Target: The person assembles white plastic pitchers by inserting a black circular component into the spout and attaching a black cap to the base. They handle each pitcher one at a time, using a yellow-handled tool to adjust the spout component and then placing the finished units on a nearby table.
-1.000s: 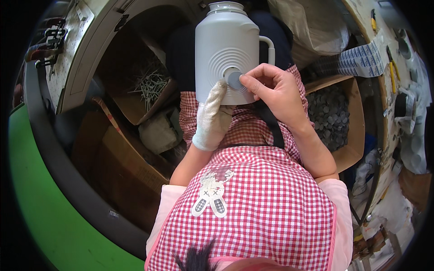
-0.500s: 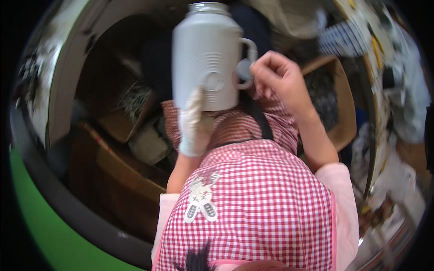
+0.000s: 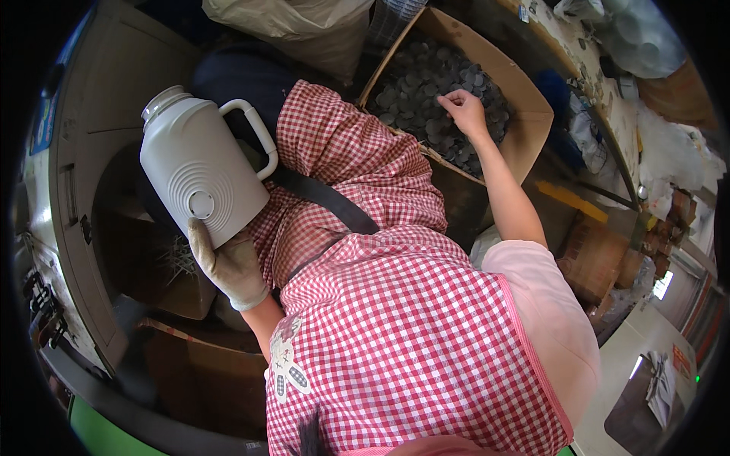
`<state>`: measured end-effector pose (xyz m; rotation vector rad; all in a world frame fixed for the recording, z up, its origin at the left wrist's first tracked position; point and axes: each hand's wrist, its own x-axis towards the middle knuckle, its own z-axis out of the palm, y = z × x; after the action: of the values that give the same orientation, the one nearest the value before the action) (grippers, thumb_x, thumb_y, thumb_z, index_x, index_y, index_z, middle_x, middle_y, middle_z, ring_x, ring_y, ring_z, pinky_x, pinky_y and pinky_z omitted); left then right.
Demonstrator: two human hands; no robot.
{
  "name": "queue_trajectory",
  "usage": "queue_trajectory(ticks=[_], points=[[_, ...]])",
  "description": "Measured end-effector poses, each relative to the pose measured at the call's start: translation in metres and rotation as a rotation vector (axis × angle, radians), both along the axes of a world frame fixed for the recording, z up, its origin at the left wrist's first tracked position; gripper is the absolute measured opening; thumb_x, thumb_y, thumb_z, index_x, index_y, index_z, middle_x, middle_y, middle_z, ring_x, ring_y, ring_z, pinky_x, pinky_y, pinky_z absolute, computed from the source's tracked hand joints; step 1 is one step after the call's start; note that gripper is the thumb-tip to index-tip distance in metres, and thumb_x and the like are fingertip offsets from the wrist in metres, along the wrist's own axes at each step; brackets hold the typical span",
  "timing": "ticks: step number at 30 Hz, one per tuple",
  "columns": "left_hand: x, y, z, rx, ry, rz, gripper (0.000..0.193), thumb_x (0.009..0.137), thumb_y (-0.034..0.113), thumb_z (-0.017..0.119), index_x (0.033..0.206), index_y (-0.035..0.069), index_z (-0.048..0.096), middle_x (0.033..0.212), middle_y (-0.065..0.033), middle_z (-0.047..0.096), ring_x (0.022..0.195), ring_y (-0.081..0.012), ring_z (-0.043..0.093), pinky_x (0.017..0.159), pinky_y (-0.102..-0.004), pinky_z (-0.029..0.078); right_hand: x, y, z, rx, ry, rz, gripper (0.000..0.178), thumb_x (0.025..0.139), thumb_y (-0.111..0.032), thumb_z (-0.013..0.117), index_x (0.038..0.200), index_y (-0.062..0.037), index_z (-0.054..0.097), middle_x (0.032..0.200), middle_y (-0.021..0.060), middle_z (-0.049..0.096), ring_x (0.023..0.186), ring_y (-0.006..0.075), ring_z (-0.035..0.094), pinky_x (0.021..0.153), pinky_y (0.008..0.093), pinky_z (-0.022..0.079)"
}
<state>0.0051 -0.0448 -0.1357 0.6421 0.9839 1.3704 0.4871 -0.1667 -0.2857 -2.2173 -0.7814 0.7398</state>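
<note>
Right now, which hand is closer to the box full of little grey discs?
The right hand: it reaches into the cardboard box, touching the grey discs. The gloved left hand is far off, holding the white jug.

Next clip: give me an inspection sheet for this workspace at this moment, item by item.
Surface: no table; work rests on the lap, over a red checked apron.
Job's things: grey plastic jug with handle, lying tilted on the lap; cardboard box filled with grey discs.
Clutter: box of metal pins lower left; bags and wrappings at right.
Grip: gloved left hand supports the jug's base; bare right hand reaches into the discs.
Cables: nothing seen.
Surroundings: pale bag above; cartons below.
</note>
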Motion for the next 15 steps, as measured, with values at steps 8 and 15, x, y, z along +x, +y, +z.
queue_trajectory(ticks=[8,15], points=[[0.002,0.0,0.003,-0.166,-0.131,0.049,0.047,0.1,0.018,0.067,0.139,-0.002,0.051,0.135,-0.0151,0.06,0.128,-0.0223,0.058,0.107,-0.0355,0.05,-0.028,0.012,0.0,0.034,-0.217,0.036,0.018,0.09,-0.019,0.077,0.097,-0.0038,0.07,0.085,0.0093,0.072,0.074,0.0222,0.07,0.065,0.0356,0.053],[0.004,-0.001,-0.002,-0.192,0.057,0.121,0.044,0.104,0.025,0.058,0.138,-0.001,0.054,0.139,-0.0154,0.058,0.127,-0.0225,0.058,0.106,-0.0417,0.05,-0.065,0.03,0.0,0.016,-0.32,0.373,0.024,0.087,-0.014,0.078,0.108,-0.0083,0.069,0.097,0.0092,0.066,0.084,0.0268,0.069,0.075,0.0375,0.054]])
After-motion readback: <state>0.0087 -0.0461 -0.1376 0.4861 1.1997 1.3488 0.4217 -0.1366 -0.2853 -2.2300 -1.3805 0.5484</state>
